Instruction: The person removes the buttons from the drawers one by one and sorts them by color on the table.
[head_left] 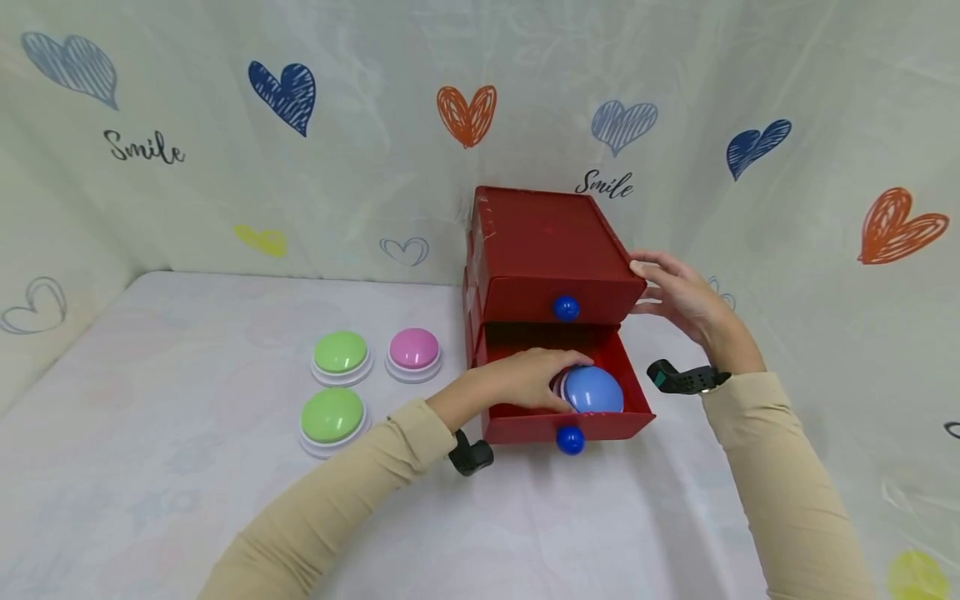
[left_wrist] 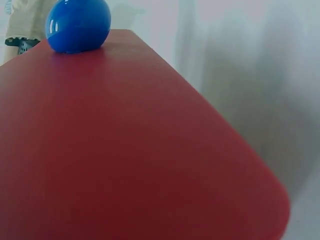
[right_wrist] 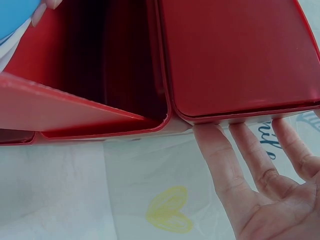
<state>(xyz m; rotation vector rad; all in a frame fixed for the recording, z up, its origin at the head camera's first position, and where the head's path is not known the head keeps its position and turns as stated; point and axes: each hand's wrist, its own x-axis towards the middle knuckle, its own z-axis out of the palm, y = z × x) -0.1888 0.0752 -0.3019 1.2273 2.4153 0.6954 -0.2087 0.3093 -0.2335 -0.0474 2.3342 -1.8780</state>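
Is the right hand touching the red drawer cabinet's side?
Touching. The right wrist view shows the straight fingertips of the right hand pressed against the lower edge of the red drawer cabinet; the head view shows that hand flat on the cabinet's side.

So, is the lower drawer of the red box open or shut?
Open: the lower drawer is pulled out, with a blue button inside.

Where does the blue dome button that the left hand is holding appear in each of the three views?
Head: the blue dome button lies in the open lower drawer, under the left hand.
Left wrist: not in it; only the drawer front and its blue knob show.
Right wrist: a pale blue sliver at the top left corner.
Shared landmark: the red drawer box, which the right hand touches.
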